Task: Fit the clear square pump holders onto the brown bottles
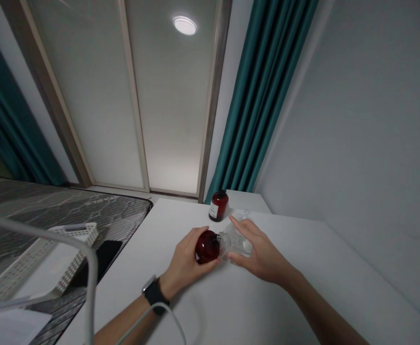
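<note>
My left hand point(184, 261) is wrapped round a dark red bottle point(206, 247) lying on its side on the white table point(303, 268). A watch sits on that wrist. My right hand point(258, 251) grips a clear plastic bag or wrap point(236, 239) at the bottle's neck end, thumb under and fingers over it. A second dark red bottle point(218, 205) with a white label stands upright just beyond, near the table's far edge.
A white perforated tray point(57, 261) rests on a grey patterned mattress point(52, 211) to the left. A grey cable point(87, 268) arcs across the lower left. Teal curtains point(263, 96) and frosted sliding panels stand behind; a grey wall runs along the right.
</note>
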The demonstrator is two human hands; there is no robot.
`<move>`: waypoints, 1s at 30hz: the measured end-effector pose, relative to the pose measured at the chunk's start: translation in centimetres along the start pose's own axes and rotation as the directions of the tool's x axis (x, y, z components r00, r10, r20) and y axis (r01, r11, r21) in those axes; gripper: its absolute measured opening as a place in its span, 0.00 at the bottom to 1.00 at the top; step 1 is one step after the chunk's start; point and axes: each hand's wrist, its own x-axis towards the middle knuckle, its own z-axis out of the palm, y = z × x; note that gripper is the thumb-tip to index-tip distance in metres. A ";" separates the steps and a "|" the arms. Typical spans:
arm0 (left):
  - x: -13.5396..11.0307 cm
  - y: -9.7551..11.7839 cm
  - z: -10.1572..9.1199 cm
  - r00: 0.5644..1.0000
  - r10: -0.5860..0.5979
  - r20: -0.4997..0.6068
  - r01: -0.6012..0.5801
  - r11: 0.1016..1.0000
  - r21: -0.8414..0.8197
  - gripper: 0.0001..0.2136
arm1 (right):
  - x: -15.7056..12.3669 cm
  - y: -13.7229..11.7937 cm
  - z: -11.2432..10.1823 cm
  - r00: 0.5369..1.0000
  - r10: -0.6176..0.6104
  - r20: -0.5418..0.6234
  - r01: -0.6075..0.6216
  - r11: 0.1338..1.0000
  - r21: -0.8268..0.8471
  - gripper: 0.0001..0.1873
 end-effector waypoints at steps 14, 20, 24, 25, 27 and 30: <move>0.0 0.0 0.1 1.000 -0.021 0.003 0.021 1.000 -0.004 0.33 | 0.2 0.1 -0.2 1.000 -0.020 0.015 0.021 0.999 -0.026 0.43; 0.0 -0.1 0.2 1.000 -0.012 -0.021 0.012 1.000 -0.013 0.33 | 0.4 0.1 -0.3 1.000 -0.019 0.023 0.020 1.000 -0.017 0.42; 0.0 0.0 0.3 0.999 -0.020 -0.026 0.019 1.000 -0.016 0.32 | 0.5 0.0 -0.5 0.999 -0.013 0.036 0.013 1.000 -0.003 0.41; -0.1 0.0 0.3 0.999 -0.022 -0.027 0.022 1.000 -0.017 0.32 | 0.5 -0.1 -0.5 0.999 -0.009 0.039 0.009 1.000 -0.001 0.41; -0.1 0.1 0.3 0.999 -0.027 -0.024 0.026 0.999 -0.019 0.32 | 0.6 -0.2 -0.6 0.999 -0.003 0.043 0.003 1.000 -0.001 0.41; -0.1 0.1 0.3 0.999 -0.035 -0.017 0.035 0.999 -0.023 0.33 | 0.6 -0.3 -0.7 0.999 0.004 0.052 -0.004 1.000 -0.002 0.41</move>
